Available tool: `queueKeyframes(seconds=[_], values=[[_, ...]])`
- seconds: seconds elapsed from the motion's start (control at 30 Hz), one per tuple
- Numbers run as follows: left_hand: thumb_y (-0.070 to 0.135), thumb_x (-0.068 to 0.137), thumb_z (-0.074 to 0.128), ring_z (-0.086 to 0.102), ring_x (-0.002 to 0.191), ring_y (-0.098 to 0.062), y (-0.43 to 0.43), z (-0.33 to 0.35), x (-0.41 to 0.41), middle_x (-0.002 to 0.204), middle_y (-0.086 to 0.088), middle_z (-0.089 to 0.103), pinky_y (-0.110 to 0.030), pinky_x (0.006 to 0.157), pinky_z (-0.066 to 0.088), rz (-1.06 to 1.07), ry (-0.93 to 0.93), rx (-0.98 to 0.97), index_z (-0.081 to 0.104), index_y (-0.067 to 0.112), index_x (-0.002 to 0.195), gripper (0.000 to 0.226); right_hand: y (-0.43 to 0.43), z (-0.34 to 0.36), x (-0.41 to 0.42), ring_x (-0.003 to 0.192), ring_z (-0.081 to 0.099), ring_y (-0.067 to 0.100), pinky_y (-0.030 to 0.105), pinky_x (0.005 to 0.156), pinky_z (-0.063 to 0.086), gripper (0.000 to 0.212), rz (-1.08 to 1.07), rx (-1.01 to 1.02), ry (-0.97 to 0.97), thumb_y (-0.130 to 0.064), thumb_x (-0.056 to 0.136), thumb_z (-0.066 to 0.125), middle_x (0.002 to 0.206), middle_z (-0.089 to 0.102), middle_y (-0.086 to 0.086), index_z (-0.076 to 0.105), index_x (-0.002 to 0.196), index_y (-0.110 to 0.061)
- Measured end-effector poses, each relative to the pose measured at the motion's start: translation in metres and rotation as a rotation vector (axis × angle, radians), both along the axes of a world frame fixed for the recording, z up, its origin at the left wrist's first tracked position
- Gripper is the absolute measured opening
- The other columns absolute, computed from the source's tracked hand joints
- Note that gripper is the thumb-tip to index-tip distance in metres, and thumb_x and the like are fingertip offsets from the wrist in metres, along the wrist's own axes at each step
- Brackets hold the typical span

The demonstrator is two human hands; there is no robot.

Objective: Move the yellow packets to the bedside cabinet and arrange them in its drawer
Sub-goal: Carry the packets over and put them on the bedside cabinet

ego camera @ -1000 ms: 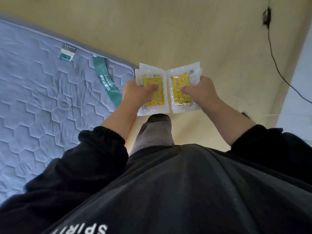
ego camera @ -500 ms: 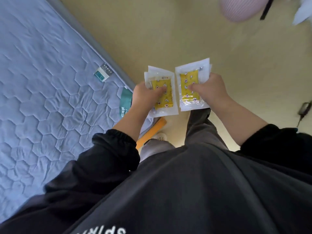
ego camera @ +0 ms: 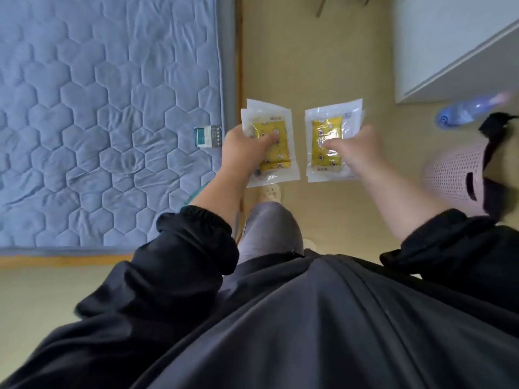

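- You hold the yellow packets in two lots, in the air in front of your body and above the floor (ego camera: 309, 51), with a clear gap between them.
- The left lot (ego camera: 282, 157) sits in your left hand (ego camera: 244, 150). The thumb presses down on the yellow print and the fingers are curled under the clear wrapper, out of sight.
- The right lot (ego camera: 327, 129) sits in your right hand (ego camera: 362, 150), pinched the same way with the thumb on top.
- Layered wrapper edges show in each lot, so each is more than one packet. How many, you cannot tell.
- Both black sleeves (ego camera: 193, 242) are pushed up your forearms.
- Below the packets are your grey trouser leg (ego camera: 269, 234) and the toe of a pale slipper (ego camera: 271, 192).
- To your left lies a blue quilted mattress (ego camera: 98, 122) with a small label (ego camera: 207, 136) at its edge, just beside your left hand in the view.
- To your right stands a pink perforated basket (ego camera: 455, 181) with something dark draped on it.
- Beyond it is a blurred blue bottle (ego camera: 463, 110), beside a white piece of furniture (ego camera: 449, 37).
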State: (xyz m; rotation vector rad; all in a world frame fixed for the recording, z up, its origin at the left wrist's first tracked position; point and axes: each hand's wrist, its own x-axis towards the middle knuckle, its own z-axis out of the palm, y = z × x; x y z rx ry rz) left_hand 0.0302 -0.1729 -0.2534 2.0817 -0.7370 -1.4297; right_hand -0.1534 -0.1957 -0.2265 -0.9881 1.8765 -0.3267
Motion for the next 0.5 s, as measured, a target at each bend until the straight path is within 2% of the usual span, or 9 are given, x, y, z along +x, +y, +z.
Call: queueKeyframes(seconds=[0.13, 0.23, 0.37, 0.5], values=[[0.031, 0.079, 0.077, 0.071, 0.077, -0.012, -0.084, 0.000, 0.026, 0.085, 0.005, 0.071, -0.031, 0.064, 0.060, 0.034, -0.018, -0.026, 0.067, 0.017, 0.097, 0.025, -0.089, -0.004, 0.025, 0.053, 0.041, 0.009, 0.011, 0.034, 0.028, 0.037, 0.040, -0.025, -0.012, -0.016, 0.077, 0.073, 0.063, 0.041, -0.004, 0.038, 0.066, -0.018], [0.031, 0.080, 0.076, 0.069, 0.074, -0.008, -0.160, 0.007, 0.047, 0.081, 0.008, 0.069, -0.024, 0.062, 0.056, 0.023, -0.035, -0.054, 0.068, 0.017, 0.097, 0.023, -0.163, 0.004, 0.045, 0.053, 0.043, 0.009, 0.017, 0.040, 0.033, 0.032, 0.034, -0.049, -0.013, -0.018, 0.076, 0.073, 0.064, 0.043, -0.004, 0.042, 0.072, -0.017], [0.033, 0.078, 0.077, 0.070, 0.080, -0.015, -0.256, 0.027, 0.066, 0.089, 0.001, 0.072, -0.034, 0.071, 0.059, -0.016, -0.078, -0.076, 0.069, 0.014, 0.099, 0.030, -0.254, 0.019, 0.067, 0.060, 0.048, 0.016, 0.023, 0.048, 0.033, 0.025, 0.002, -0.066, -0.047, -0.018, 0.076, 0.072, 0.068, 0.047, 0.000, 0.048, 0.080, -0.013], [0.030, 0.079, 0.077, 0.069, 0.079, -0.014, -0.351, 0.045, 0.066, 0.085, 0.005, 0.070, -0.033, 0.070, 0.059, -0.032, -0.083, -0.104, 0.067, 0.016, 0.097, 0.025, -0.342, 0.033, 0.074, 0.071, 0.063, 0.023, 0.023, 0.053, 0.041, 0.018, -0.013, -0.105, -0.060, -0.015, 0.075, 0.073, 0.073, 0.062, 0.003, 0.062, 0.086, -0.005]])
